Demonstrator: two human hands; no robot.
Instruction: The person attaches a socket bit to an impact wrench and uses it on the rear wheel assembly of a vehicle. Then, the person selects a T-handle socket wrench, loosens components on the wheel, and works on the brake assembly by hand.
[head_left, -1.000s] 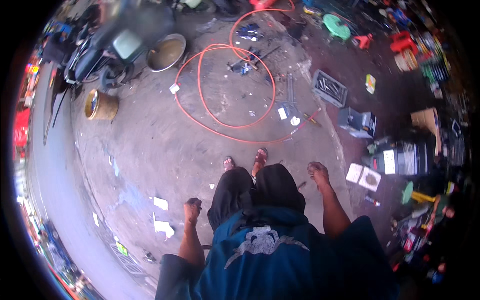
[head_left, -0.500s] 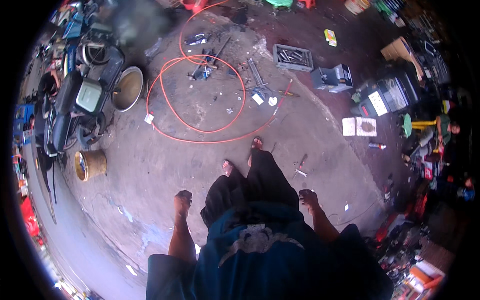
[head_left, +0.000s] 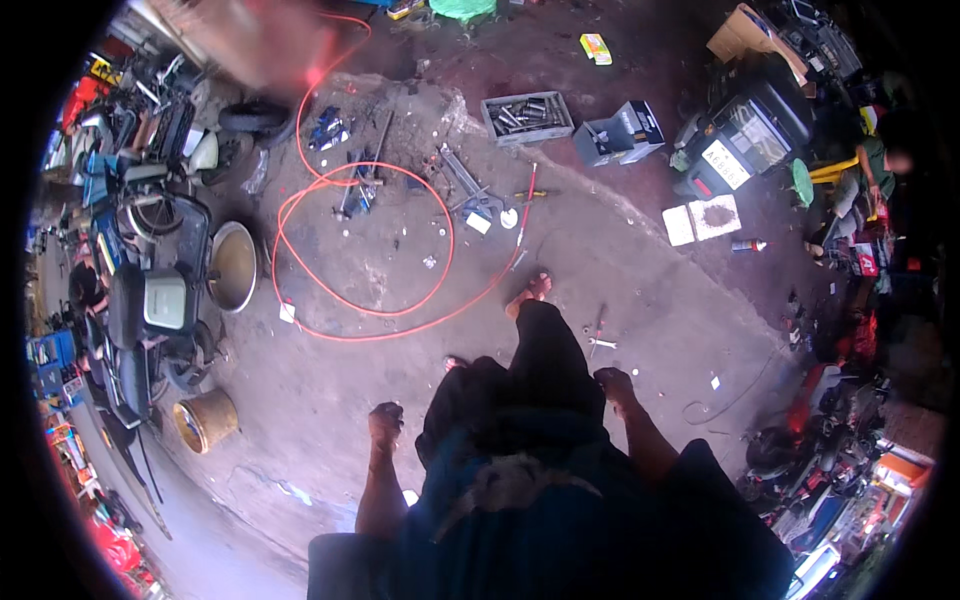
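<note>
My left hand (head_left: 386, 422) hangs beside my dark trousers at lower centre, its fingers curled; what they may hold is hidden. At my other side, my right hand (head_left: 615, 386) is also curled near my leg, its contents hidden. A wrench (head_left: 602, 343) lies on the concrete just ahead of it, alongside a red-handled tool (head_left: 600, 323). My right foot (head_left: 532, 292) is in front, near an orange hose (head_left: 392, 337) looped over the floor. Several metal tools (head_left: 465, 180) lie beyond the loops.
Motorbikes (head_left: 165, 305), a metal basin (head_left: 233, 262) and a bucket (head_left: 203, 425) stand left. A crate of metal parts (head_left: 525, 118), a grey box (head_left: 620, 135), a black plated case (head_left: 745, 130) and white pads (head_left: 700, 217) sit ahead right. A person (head_left: 875, 170) is at the far right.
I have stepped and turned rightward: the hose, crate and motorbikes have swung anticlockwise in view, and the wrench shows ahead of my right hand. My right foot has moved forward.
</note>
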